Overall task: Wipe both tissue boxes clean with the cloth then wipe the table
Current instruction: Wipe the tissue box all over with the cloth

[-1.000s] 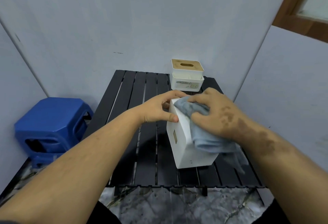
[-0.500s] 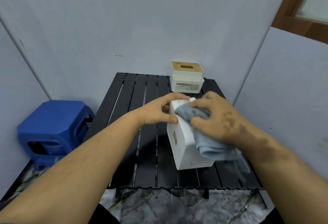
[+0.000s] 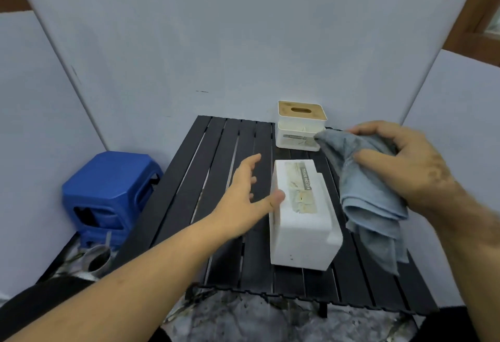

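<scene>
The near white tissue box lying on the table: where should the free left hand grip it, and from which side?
Across its long left edge, coming from the left: near white tissue box lies lengthwise, left hand open beside it, cloth occupying the right.

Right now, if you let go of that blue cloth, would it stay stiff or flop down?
It would probably flop: the cloth already hangs in soft folds below the right hand gripping it. It looks thin, so likely light. It would likely drape limply over the table rather than slide or roll.

Right hand (image 3: pixel 411 168) gripping cloth (image 3: pixel 362 192), left hand (image 3: pixel 243 198) open beside tissue box (image 3: pixel 303 222)
</scene>
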Tool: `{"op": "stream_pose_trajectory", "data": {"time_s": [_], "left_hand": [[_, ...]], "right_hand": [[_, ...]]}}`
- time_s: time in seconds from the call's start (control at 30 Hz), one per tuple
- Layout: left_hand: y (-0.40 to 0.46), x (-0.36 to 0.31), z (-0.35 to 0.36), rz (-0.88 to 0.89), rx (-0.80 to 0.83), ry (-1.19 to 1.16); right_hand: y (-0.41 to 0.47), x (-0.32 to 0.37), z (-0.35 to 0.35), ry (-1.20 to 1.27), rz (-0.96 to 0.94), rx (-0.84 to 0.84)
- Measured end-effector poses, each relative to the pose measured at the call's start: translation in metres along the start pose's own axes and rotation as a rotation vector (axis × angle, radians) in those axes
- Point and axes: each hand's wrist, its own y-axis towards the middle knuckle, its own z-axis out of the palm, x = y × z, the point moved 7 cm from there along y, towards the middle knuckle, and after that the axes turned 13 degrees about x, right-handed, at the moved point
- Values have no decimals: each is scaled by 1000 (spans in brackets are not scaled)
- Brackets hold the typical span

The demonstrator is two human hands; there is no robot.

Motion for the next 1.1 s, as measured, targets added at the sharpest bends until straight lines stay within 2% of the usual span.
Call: {"op": "stream_pose_trajectory", "data": {"time_s": [0.13,0.27,0.43,0.63,0.73,0.8,0.9,1.0,1.1], "left_hand": [[-32,-22,41,141,-50,137],[-34,-16,54,182,-129,175],[-33,-13,53,235,-203,151],[-34,-19,57,282,-242,174],[-35,-20,58,289,-255,182],[-35,-20,59,282,-263,183],[-36,-21,58,280,-278,191],[-37,-22,58,284,-279,180],[-35,-20,56,279,-279,191]], "right_hand": [[33,0,2,-158,-52,141],[45,-15,65,-297,-140,482],[63,-15,85,-338,-217,584],[108,-32,96,-285,-17,696],[109,-41,104,-198,114,821],[114,-52,105,-181,190,801],[116,-63,95,-221,180,671],[97,-73,64,60,49,438],[60,-95,33,314,59,237]]}}
